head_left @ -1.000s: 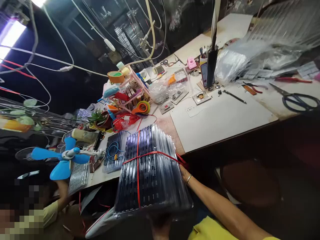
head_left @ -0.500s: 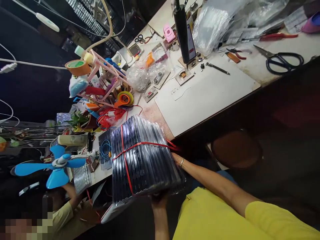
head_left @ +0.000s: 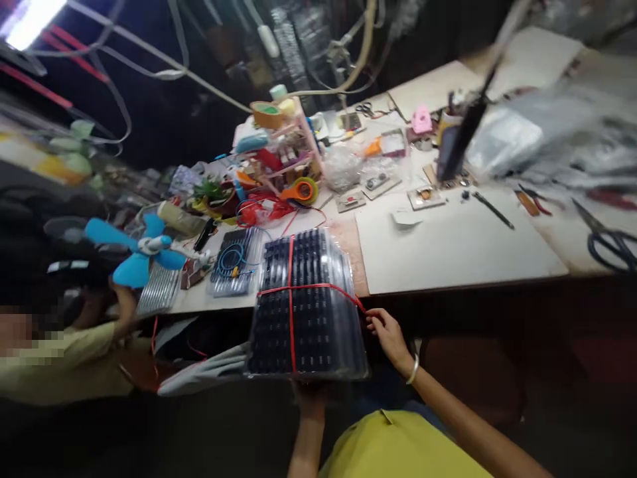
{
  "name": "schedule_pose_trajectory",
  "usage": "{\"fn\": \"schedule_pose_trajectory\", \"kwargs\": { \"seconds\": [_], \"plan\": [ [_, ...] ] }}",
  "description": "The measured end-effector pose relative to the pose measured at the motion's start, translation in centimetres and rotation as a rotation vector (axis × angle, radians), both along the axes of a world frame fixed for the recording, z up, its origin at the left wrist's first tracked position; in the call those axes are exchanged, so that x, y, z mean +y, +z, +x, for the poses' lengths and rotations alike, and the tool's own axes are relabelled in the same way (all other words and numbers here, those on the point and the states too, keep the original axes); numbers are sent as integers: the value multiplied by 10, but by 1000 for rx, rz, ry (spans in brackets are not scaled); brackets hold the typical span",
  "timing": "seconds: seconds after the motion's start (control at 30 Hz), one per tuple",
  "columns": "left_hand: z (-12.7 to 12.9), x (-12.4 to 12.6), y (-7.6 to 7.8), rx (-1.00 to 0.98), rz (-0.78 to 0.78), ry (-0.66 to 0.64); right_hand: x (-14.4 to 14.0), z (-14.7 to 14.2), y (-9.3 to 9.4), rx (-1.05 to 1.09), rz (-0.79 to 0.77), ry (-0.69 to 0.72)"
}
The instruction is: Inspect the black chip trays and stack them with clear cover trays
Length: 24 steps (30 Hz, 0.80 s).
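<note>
A thick stack of clear plastic trays (head_left: 308,338) with dark contents, tied crosswise with red strapping (head_left: 292,318), is held in front of me at the table's front edge. Under its near side is my left hand (head_left: 309,397), bearing the stack, its fingers mostly hidden beneath. At the stack's right side my right hand (head_left: 391,335) pinches the red strapping where it comes off the corner. A pale bracelet sits on that wrist.
Left of the stack lie another tray with a coiled blue cable (head_left: 233,259) and a blue-bladed fan (head_left: 149,245). A co-worker's arm (head_left: 124,305) is at far left. White board (head_left: 462,259), pen (head_left: 492,209) and scissors (head_left: 610,242) lie to the right.
The view has swung left and levelled. The stack has turned so its top faces me more. My right hand has moved off the stack's side to the strapping.
</note>
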State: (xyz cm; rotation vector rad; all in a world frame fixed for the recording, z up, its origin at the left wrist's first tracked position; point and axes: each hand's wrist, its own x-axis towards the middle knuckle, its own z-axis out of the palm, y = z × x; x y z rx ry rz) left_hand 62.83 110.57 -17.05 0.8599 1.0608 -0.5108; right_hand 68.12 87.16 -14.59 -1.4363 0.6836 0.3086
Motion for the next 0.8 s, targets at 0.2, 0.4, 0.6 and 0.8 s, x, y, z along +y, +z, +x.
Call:
{"fn": "schedule_pose_trajectory", "kwargs": {
  "seconds": [0.2,0.4,0.6,0.8],
  "plan": [
    [6,-30,-7,-29,-220,585,15,87,121,-589,-446,345],
    [11,-26,-6,-109,-460,929,101,136,128,-883,-1083,929],
    [-17,-7,-31,13,-632,972,145,148,93,-828,-1444,975],
    [-21,34,-58,22,-799,724,154,167,91,-708,-1332,924]
  ]
}}
